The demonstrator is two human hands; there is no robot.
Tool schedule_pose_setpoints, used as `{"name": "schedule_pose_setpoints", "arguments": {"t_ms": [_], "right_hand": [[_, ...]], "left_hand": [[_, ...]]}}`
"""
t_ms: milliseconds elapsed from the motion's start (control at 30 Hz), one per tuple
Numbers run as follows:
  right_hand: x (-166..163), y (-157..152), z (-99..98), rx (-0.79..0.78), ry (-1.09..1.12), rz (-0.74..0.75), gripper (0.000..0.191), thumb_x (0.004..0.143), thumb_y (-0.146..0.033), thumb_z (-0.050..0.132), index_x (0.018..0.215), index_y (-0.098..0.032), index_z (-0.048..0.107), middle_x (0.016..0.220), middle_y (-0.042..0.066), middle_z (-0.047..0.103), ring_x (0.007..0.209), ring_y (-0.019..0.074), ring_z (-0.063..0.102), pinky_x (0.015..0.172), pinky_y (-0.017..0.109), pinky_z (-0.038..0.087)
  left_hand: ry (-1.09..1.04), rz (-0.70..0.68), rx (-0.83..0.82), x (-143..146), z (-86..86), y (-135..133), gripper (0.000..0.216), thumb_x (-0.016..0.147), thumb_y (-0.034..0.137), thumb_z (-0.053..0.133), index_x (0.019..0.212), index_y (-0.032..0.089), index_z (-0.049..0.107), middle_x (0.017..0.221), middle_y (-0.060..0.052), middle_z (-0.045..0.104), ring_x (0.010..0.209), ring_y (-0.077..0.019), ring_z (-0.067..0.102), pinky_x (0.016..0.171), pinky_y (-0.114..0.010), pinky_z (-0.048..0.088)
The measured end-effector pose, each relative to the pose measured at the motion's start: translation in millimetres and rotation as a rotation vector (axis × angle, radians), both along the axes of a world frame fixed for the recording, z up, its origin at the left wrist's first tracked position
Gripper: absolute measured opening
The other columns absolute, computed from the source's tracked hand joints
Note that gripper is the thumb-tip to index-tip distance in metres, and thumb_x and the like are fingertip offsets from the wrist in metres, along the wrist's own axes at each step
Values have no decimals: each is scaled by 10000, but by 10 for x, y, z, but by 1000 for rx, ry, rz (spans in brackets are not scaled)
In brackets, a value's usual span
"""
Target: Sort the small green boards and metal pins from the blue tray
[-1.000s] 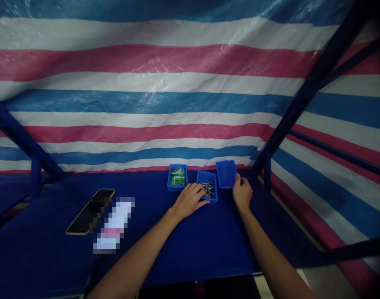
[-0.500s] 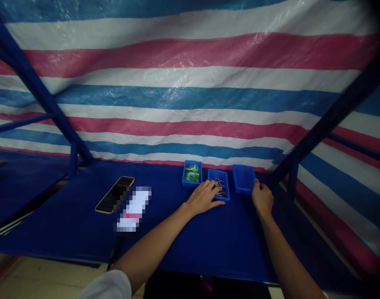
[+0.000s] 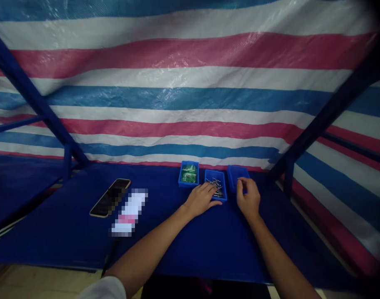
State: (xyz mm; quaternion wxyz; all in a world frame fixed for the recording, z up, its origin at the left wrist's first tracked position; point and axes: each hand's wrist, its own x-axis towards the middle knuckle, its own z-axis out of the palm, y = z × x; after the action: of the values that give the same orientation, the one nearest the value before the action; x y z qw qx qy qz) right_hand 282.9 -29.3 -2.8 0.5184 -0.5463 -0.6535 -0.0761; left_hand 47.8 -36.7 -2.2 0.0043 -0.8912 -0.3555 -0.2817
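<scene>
Over the near left edge of the middle blue bin (image 3: 224,193) lies my left hand (image 3: 199,198), its fingers stretched out and reaching onto thin metal pieces (image 3: 219,189), which look like screws or pins. Its thumb points right along the bin's near side. My right hand (image 3: 248,198) is in front of the right blue bin (image 3: 234,171) and covers part of it. The fingers are loosely curled with a gap to the thumb, and nothing shows between them. I see no contents in the visible part of that bin.
A third blue bin (image 3: 180,181) holds green-and-white small packets (image 3: 189,173). On the left of the blue table (image 3: 165,253) lie a dark-screened phone (image 3: 107,201) and a pixelated bright rectangle (image 3: 129,212). Blue frame bars (image 3: 54,124) and a striped sheet (image 3: 177,97) stand behind.
My right hand has let go of the right bin's right edge and moved left in front of it. That bin sits slightly nearer the middle one. My left hand has stayed put.
</scene>
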Motion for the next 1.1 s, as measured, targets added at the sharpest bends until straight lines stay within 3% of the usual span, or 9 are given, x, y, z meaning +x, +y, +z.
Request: {"name": "schedule_pose_setpoints", "arguments": {"t_ms": [200,433,633,733,933,1100], "right_hand": [[-137,-102,4,-79,-74,174,248,1088,-361,506,1057,-221,708,827,30,752,638,172,688,667,277,502],[-142,-113,75,-134,-74,228,293,1090,-380,491,998,-220,719,811,35,745,699,181,702,702,276,494],[-186,-127,88,-318,-36,204,431,1084,-504,415,1039,-221,736,928,88,778,834,233,732,835,323,528],[-188,-132,108,-338,-28,188,465,1083,-527,390,1046,-219,736,942,97,779,842,238,729,844,329,530],[-206,-158,127,-298,-76,183,431,1105,-466,387,1033,-213,729,872,73,775,756,210,724,737,290,485],[-283,-174,188,-426,-239,77,409,1110,-472,400,1046,-217,714,819,75,778,677,227,725,605,280,392]], "left_hand": [[14,-2,20,-16,44,0,499,975,649,593,1144,183,645,1125,-95,698,1099,-269,670,937,-399,572],[-12,-3,-52,-15,78,-17,513,960,679,602,1127,193,610,1119,-71,698,1062,-257,672,925,-399,557],[18,2,-72,-4,111,-30,505,993,643,590,1254,210,610,1158,-81,716,1162,-273,655,979,-416,554],[40,17,-63,2,114,-30,498,991,635,597,1250,209,621,1145,-82,704,1142,-279,652,966,-423,560],[-25,-2,-92,2,86,-33,459,971,621,631,1170,207,626,1134,-73,684,1096,-267,652,961,-429,569],[-131,-7,-113,2,97,-40,565,948,538,724,1378,228,529,1343,-104,627,1297,-289,593,1121,-475,526]]}}
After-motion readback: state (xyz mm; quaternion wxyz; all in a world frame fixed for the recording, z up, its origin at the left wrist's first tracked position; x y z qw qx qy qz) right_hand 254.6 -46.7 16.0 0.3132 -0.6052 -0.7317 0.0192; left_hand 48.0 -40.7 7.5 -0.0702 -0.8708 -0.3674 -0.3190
